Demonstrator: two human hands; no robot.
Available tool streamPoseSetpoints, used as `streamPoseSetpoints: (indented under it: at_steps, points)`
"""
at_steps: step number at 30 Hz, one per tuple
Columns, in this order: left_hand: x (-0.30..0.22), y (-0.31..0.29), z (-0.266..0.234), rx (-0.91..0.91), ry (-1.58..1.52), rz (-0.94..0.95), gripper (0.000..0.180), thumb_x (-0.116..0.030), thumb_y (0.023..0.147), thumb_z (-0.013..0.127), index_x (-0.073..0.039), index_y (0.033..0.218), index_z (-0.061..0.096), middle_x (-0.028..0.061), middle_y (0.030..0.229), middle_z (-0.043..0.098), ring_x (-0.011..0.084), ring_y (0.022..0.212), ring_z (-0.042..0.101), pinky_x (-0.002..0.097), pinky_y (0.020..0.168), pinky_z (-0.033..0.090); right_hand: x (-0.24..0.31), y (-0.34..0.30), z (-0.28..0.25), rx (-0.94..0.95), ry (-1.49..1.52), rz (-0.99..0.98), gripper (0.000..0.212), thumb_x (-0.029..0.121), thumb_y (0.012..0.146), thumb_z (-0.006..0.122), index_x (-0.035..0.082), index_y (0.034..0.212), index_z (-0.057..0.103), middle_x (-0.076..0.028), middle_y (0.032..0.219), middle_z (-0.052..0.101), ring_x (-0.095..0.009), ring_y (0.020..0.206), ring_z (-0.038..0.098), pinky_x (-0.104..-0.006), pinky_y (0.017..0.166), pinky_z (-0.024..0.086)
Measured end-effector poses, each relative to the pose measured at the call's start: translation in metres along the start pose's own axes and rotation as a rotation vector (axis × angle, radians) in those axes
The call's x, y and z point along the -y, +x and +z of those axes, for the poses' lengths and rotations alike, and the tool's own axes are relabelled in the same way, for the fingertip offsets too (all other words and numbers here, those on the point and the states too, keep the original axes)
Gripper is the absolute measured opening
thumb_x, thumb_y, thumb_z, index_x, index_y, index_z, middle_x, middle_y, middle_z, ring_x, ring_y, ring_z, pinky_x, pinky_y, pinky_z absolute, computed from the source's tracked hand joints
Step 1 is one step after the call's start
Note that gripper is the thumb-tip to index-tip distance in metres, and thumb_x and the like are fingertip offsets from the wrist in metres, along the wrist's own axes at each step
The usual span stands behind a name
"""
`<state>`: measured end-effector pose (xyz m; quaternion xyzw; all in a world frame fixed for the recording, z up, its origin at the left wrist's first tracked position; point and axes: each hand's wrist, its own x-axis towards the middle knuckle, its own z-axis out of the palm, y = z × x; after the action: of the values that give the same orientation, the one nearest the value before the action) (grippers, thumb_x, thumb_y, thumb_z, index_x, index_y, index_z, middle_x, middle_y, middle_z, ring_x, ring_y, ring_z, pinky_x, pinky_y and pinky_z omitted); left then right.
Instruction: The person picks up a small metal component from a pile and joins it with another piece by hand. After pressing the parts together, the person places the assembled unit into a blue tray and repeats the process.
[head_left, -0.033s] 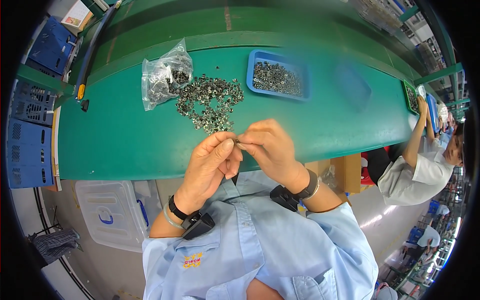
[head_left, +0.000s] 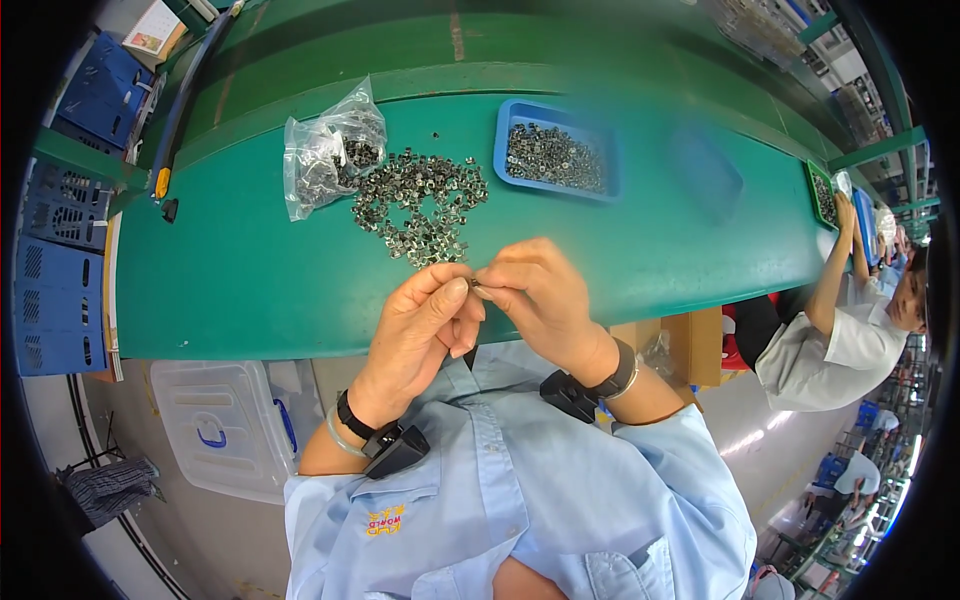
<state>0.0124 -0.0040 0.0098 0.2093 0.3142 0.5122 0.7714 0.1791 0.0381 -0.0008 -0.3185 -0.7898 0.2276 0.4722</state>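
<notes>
My left hand [head_left: 424, 318] and my right hand [head_left: 540, 300] meet fingertip to fingertip above the near edge of the green table [head_left: 240, 290]. Both are closed in a pinch on a small dark metal part [head_left: 474, 283], mostly hidden by the fingers. Just beyond them lies a loose pile of small shiny metal parts [head_left: 425, 195]. A clear plastic bag [head_left: 318, 160] with more such parts stands at the pile's left. To the right of the pile, a blue tray [head_left: 560, 188] holds many similar small parts.
A co-worker in a pale shirt [head_left: 835, 350] reaches to a green tray [head_left: 822, 195] at the far right. Blue crates [head_left: 60, 310] stack at the left. A clear lidded box [head_left: 215, 425] sits on the floor, and a cardboard box [head_left: 695, 348] stands below the table's right side.
</notes>
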Motion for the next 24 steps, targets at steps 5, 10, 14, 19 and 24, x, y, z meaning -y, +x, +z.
streamPoseSetpoints:
  at_steps: [5,10,14,19,24]
  points:
    - [-0.003,0.0,-0.006,0.005,0.019,0.023,0.018,-0.019,0.094,0.057,-0.004,0.104,0.057,0.0064,0.079,0.062,0.0112,0.057,0.053,0.0218,0.046,0.04,0.002,0.002,0.003,0.01,0.022,0.024,0.02,0.004,0.073,0.074,0.009,0.09,0.065,-0.004,0.089,0.061,-0.021,0.084,0.058,-0.0315,0.068,0.048]
    - [-0.007,-0.001,-0.008,-0.023,0.099,0.047,0.018,-0.018,0.094,0.058,-0.003,0.104,0.057,0.0062,0.079,0.062,0.0109,0.058,0.054,0.0212,0.047,0.04,0.007,0.005,0.002,0.025,0.015,0.045,0.02,0.004,0.074,0.073,0.009,0.092,0.065,-0.004,0.09,0.06,-0.021,0.084,0.058,-0.0316,0.069,0.048]
    - [-0.006,-0.001,-0.005,-0.024,0.066,0.012,0.017,-0.017,0.094,0.058,-0.003,0.104,0.057,0.006,0.079,0.062,0.0106,0.058,0.054,0.0208,0.047,0.04,0.003,0.003,0.002,0.045,-0.005,0.017,0.02,0.004,0.075,0.072,0.008,0.093,0.065,-0.005,0.091,0.06,-0.021,0.084,0.058,-0.0317,0.07,0.048]
    - [-0.006,0.002,-0.01,-0.013,0.04,0.003,0.018,-0.016,0.093,0.059,-0.003,0.105,0.057,0.0059,0.078,0.062,0.0105,0.058,0.053,0.0208,0.047,0.04,0.001,0.004,0.001,0.073,-0.021,0.006,0.02,0.004,0.075,0.071,0.008,0.094,0.065,-0.005,0.091,0.061,-0.021,0.085,0.058,-0.0318,0.07,0.048]
    - [-0.006,0.004,-0.012,-0.033,0.049,0.006,0.018,-0.015,0.093,0.059,-0.003,0.106,0.057,0.006,0.078,0.062,0.0103,0.057,0.053,0.0205,0.047,0.04,0.004,0.007,0.002,0.052,0.001,0.046,0.021,0.002,0.076,0.071,0.008,0.095,0.065,-0.005,0.091,0.061,-0.021,0.084,0.059,-0.0314,0.069,0.048]
